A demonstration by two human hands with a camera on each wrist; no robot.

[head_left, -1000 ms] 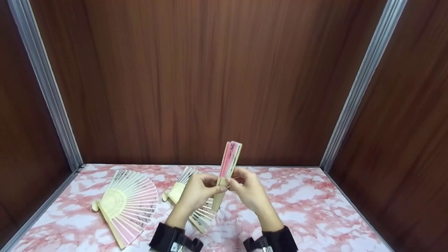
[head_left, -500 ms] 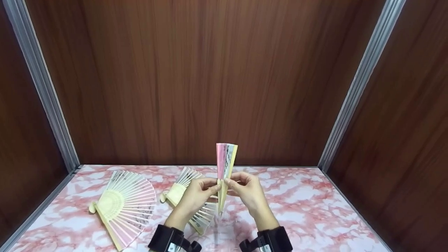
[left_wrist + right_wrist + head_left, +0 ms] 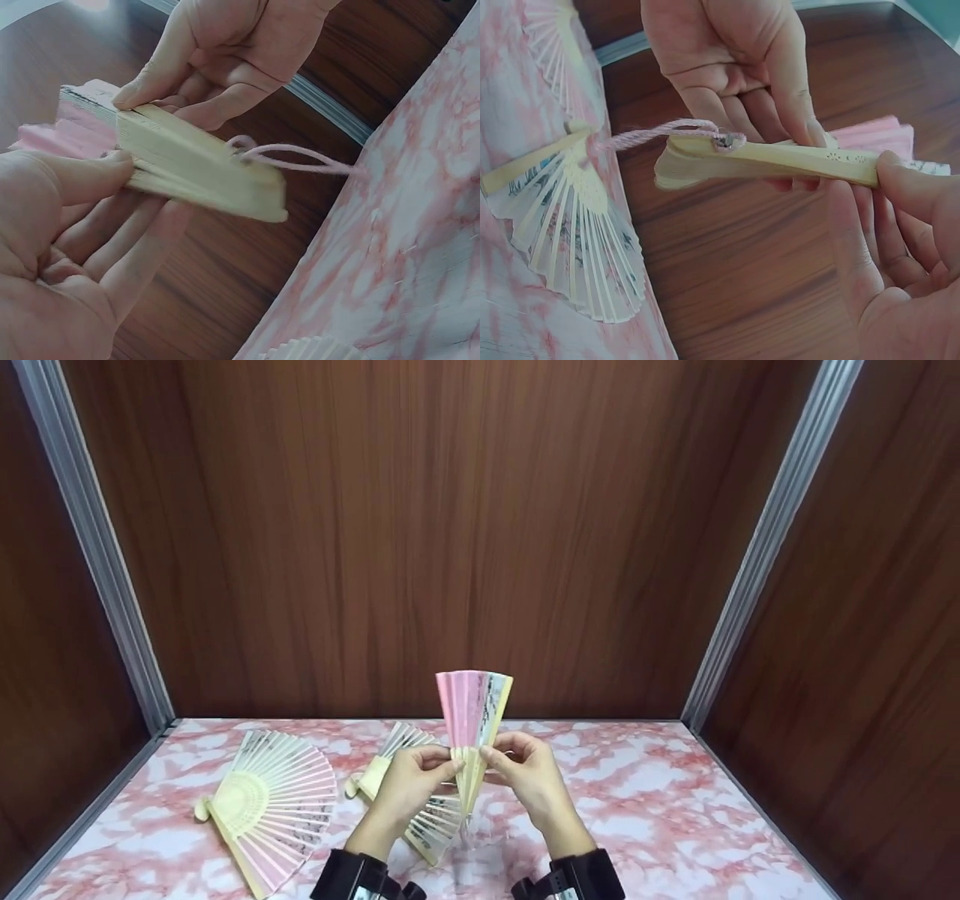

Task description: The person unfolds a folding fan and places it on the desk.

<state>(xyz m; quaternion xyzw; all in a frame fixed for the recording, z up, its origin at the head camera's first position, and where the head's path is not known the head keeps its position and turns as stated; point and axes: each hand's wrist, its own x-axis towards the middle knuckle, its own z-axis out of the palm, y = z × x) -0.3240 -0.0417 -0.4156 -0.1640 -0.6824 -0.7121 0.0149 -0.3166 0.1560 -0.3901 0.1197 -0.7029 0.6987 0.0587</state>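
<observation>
A partly spread folding fan (image 3: 469, 709) with pink and pale blue-white cloth and pale yellow ribs is held upright above the table. My left hand (image 3: 416, 776) pinches its left side between thumb and fingers, and my right hand (image 3: 525, 769) pinches the yellow guard stick on its right. Both wrist views show the thumbs pressing the ribs near where the cloth begins. A pink cord loop (image 3: 300, 156) hangs from the pivot end. Behind my left forearm lies a spread white fan (image 3: 435, 825), partly hidden in the head view; the right wrist view shows its ribs (image 3: 585, 240).
Farther left, another spread fan (image 3: 277, 802), white to pink, lies flat on the pink-and-white marbled table (image 3: 637, 810). Brown wood-grain panels (image 3: 480, 532) with metal corner posts (image 3: 772, 540) stand behind and at both sides.
The held fan was nearly folded and tilted; it has turned upright and spread wider, its pink side moving left with my left hand. My right hand keeps its hold. The fans on the table stay put.
</observation>
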